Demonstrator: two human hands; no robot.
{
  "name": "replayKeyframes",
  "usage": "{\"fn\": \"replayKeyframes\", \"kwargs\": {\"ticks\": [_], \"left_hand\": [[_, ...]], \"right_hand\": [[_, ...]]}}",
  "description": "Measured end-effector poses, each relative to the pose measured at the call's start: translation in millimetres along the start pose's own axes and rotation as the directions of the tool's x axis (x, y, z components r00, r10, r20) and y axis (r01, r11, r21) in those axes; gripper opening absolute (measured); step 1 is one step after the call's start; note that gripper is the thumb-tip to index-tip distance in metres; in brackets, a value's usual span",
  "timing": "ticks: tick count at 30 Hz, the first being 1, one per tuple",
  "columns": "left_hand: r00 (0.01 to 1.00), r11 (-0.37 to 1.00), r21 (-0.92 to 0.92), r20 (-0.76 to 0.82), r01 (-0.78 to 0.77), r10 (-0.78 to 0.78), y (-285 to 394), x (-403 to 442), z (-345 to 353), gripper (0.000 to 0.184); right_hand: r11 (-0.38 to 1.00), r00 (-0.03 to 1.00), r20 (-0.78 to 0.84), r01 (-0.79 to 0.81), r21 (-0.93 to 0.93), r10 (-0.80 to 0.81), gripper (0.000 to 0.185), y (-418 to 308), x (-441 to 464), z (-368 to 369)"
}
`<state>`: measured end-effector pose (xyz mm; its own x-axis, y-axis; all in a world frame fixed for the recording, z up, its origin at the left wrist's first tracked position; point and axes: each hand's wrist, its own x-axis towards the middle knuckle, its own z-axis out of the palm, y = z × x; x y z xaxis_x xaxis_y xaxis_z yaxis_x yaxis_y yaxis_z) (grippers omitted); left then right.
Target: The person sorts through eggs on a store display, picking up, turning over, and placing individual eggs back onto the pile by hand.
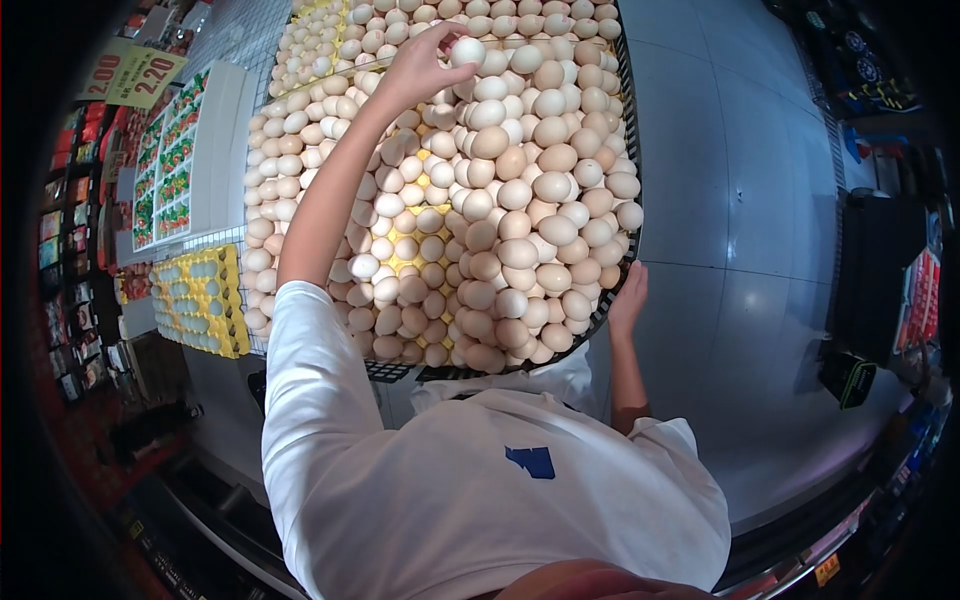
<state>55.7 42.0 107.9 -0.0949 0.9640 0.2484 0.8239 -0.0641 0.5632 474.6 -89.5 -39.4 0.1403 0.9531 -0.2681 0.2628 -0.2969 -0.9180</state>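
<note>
My left hand [425, 66] reaches over the far part of a large heap of eggs [550, 187], its thumb and fingers closed around a pale egg [467, 52]. The heap runs from whitish to light brown and fills a display with a black slatted rim [633, 130]. Near the middle of the heap, parts of a yellow egg tray [405, 248] show between the eggs. Low at the right side, my right hand [629, 296] rests against the outside of the black rim, fingers stretched out; it holds nothing that I can see.
Left of the heap stand stacked yellow trays of eggs [200, 300] and a white box of green-and-red packs [175, 160]. Price signs [135, 75] hang at upper left. Grey tiled floor [735, 180] lies to the right, with dark shelving [885, 270] beyond.
</note>
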Motion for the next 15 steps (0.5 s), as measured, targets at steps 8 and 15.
{"fn": "replayKeyframes", "kwargs": {"ticks": [8,15], "left_hand": [[0.994,0.985,0.14,0.049,-0.099,0.093,39.7,4.0,60.3,0.045],[0.993,0.972,0.207,0.074,-0.11,0.096,56.0,0.7,73.5,0.04]], "right_hand": [[0.997,0.997,-0.062,0.044,0.057,-0.04,0.037,4.8,2.3,5.5],[0.997,0.997,-0.056,0.055,0.056,-0.052,0.037,2.4,2.0,4.3]]}}
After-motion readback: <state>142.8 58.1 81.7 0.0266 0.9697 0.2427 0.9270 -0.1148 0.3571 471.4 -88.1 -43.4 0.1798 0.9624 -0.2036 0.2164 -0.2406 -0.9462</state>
